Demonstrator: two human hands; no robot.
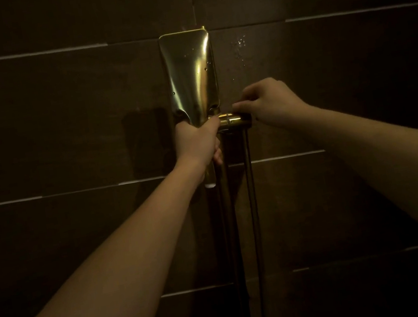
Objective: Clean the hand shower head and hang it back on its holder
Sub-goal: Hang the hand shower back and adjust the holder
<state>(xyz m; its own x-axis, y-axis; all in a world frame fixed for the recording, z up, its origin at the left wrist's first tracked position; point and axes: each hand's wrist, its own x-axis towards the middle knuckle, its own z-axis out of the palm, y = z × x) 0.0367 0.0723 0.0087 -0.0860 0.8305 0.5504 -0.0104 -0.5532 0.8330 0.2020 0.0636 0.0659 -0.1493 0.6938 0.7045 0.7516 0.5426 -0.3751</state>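
While left hand [195, 140] grips the flat brass shower head [191, 75], right hand [268, 105] seemingly pinches the cylindrical holder [232, 120].

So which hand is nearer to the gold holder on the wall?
Right. The right hand pinches the gold holder itself; the left hand grips the shower head's handle just beside it.

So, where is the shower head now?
In the head view, centre: the shower head stands upright against the tiled wall, left hand gripping its handle, beside the holder.

Dim warm light, dark brown tiled wall [59, 128] with pale grout lines [19, 56], water droplets [239, 42] on one tile
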